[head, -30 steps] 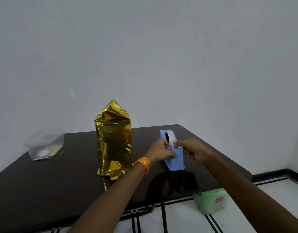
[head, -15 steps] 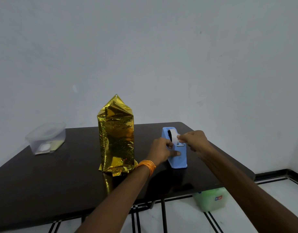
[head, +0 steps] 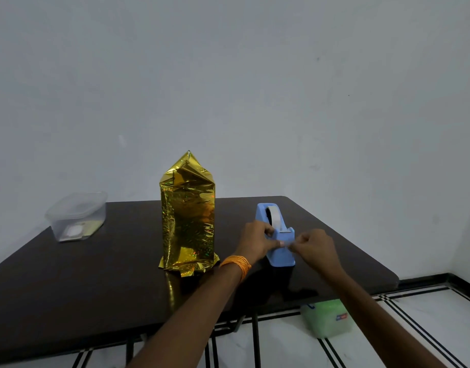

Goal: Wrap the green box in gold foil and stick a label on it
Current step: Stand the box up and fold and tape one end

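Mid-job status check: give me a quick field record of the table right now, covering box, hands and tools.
box: gold-wrapped, upright, mid-table
dispenser: right of box, apart from it, tape roll loaded
left hand: grips dispenser
right hand: pinches what seems a tape end at dispenser's front
clear tub: table's far left
green tub: on floor, under table's right edge

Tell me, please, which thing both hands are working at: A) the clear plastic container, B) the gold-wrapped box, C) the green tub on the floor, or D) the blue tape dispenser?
D: the left hand grips the blue tape dispenser while the right hand pinches tape at its front edge.
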